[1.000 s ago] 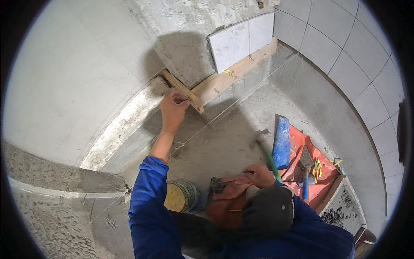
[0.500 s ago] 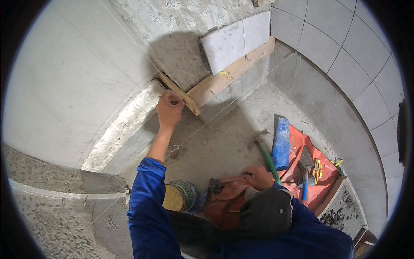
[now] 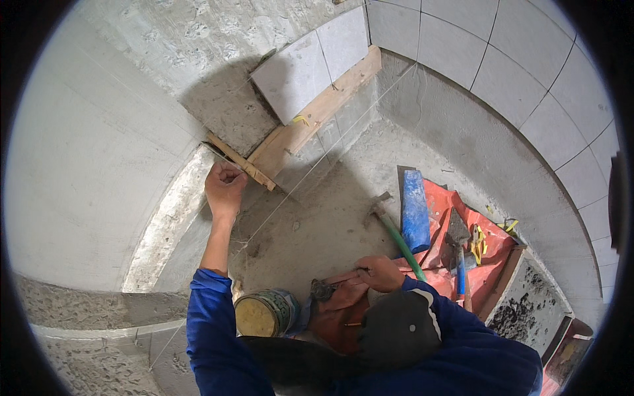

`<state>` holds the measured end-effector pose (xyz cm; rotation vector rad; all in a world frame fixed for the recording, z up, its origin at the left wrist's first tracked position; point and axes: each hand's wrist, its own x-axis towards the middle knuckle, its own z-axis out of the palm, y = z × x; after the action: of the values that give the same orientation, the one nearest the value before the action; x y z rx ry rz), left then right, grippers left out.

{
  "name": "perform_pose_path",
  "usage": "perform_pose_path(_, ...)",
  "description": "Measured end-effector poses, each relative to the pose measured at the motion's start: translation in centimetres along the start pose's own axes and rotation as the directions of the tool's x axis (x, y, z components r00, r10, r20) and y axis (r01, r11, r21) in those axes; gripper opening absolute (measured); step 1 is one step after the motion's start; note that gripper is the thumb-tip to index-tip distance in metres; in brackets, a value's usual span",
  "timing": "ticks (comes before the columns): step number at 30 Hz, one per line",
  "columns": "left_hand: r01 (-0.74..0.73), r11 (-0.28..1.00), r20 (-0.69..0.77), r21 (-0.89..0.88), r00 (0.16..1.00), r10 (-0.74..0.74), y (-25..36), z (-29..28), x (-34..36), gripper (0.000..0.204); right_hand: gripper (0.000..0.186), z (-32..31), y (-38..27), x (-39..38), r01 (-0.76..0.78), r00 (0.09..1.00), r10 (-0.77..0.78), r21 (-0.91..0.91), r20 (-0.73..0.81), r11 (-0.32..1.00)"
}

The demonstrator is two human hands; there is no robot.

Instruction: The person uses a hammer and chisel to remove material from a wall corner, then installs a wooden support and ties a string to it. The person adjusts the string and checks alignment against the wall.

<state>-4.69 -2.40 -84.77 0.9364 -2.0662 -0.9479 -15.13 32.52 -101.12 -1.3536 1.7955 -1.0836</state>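
Pinched fingers of my left hand (image 3: 223, 188) are at a short wooden strip (image 3: 258, 175), by a thin string; what they hold is too small to make out. The strip crosses the end of a longer board (image 3: 320, 112) along the wall, below two pale tiles (image 3: 290, 76). Lower right, my right hand (image 3: 380, 272) has curled fingers at a crumpled red bag (image 3: 343, 290); its grip is partly hidden. Just beyond it lies a green-handled hammer (image 3: 399, 237).
A red sheet (image 3: 498, 264) holds a blue padded object (image 3: 415, 204), a trowel (image 3: 457, 228) and yellow-handled pliers (image 3: 479, 244). A bucket with yellow top (image 3: 256, 315) stands low centre. A debris-spattered tray (image 3: 522, 303) sits at right. Strings span the corner; tiled wall (image 3: 505, 72) rises right.
The camera view has shifted, so the wooden strip and left hand appear farther left and lower. My left hand stays at the strip; my right hand stays by the red bag.
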Motion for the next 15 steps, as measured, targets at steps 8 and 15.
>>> perform_pose_path(8, 0.047, 0.995, 0.026, -0.093, 0.999, -0.045, 0.14, 0.25, 0.16, 0.018, 0.019, -0.30, -0.15, -0.06, -0.040, 0.998, 0.041, -0.008, 0.039, 0.999)
perform_pose_path(15, 0.046, 0.997, 0.033, -0.068, 0.999, -0.043, 0.69, -0.35, -0.02, 0.017, 0.023, -0.81, -0.41, -0.36, -0.068, 0.995, 0.068, -0.011, 0.074, 0.998)
